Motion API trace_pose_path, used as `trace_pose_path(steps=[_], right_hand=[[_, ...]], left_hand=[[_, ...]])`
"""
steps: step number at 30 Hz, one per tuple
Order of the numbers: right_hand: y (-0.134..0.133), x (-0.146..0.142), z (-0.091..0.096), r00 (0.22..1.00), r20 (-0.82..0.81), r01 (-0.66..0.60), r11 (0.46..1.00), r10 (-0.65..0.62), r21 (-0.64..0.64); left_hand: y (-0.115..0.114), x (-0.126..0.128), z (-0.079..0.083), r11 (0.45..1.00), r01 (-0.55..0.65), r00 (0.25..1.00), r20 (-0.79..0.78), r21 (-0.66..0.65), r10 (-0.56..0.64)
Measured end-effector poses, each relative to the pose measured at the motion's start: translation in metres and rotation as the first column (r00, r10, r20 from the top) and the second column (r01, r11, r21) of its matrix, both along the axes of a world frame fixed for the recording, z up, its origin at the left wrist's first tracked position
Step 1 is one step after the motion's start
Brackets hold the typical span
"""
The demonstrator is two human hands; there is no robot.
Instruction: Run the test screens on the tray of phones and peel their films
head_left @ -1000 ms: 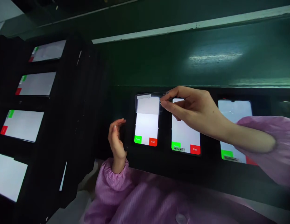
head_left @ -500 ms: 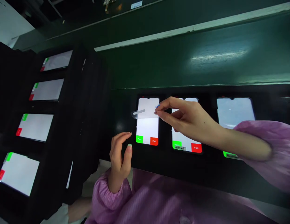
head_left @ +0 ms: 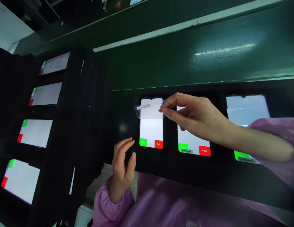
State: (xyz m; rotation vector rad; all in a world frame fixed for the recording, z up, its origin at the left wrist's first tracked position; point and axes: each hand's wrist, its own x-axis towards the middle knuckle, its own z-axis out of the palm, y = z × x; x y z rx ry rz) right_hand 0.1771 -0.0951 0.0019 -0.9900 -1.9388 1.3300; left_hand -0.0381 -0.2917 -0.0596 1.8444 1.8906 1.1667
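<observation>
Three lit phones lie side by side on a dark bench: a left phone (head_left: pixel 151 130), a middle phone (head_left: pixel 193 143) and a right phone (head_left: pixel 247 110). Each shows a white screen with green and red buttons at the bottom. My right hand (head_left: pixel 193 118) reaches across the middle phone and pinches a clear film (head_left: pixel 149 110) by its corner over the top of the left phone. My left hand (head_left: pixel 123 164) hovers just left of that phone, fingers apart and slightly curled, holding nothing.
A black rack (head_left: pixel 73 126) stands at the left with several lit phones (head_left: pixel 35 133) stacked in rows. A green conveyor belt (head_left: pixel 196 53) runs behind the bench. My pink sleeves fill the lower foreground.
The film has been peeled down over the left phone's top and then raised a little. My left hand has dropped lower and turned its fingers toward the phone.
</observation>
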Motion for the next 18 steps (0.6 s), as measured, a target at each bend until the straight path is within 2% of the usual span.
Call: trace_pose_path(steps=[7, 9, 11, 12, 14, 16, 18], right_hand=[[-0.002, -0.003, -0.009, 0.998, 0.06, -0.015, 1.0, 0.015, 0.001], [-0.014, 0.004, -0.009, 0.982, 0.14, -0.132, 0.991, 0.127, 0.033], [-0.033, 0.019, -0.005, 0.926, 0.253, -0.315, 0.943, 0.281, 0.106], [-0.043, 0.029, -0.002, 0.899, 0.301, -0.377, 0.911, 0.317, 0.166], [-0.062, 0.05, 0.003, 0.899, 0.359, -0.375, 0.867, 0.253, 0.329], [-0.078, 0.068, 0.002, 0.918, 0.389, -0.289, 0.801, 0.077, 0.524], [-0.09, 0.082, -0.004, 0.875, 0.473, -0.27, 0.711, -0.1, 0.649]], left_hand=[[0.002, -0.005, -0.007, 1.0, 0.007, 1.0, -0.017, 0.014, -0.006], [0.002, -0.006, -0.008, 1.0, 0.012, 1.0, -0.02, 0.014, -0.012], [0.0, -0.007, -0.006, 1.0, 0.029, 0.999, -0.036, 0.002, -0.029], [-0.002, -0.007, -0.005, 0.999, 0.045, 0.997, -0.054, -0.012, -0.045], [-0.005, -0.008, -0.001, 0.995, 0.084, 0.99, -0.111, -0.052, -0.09], [-0.008, -0.009, 0.002, 0.987, 0.132, 0.974, -0.176, -0.087, -0.145], [-0.009, -0.01, 0.004, 0.981, 0.166, 0.955, -0.231, -0.103, -0.186]])
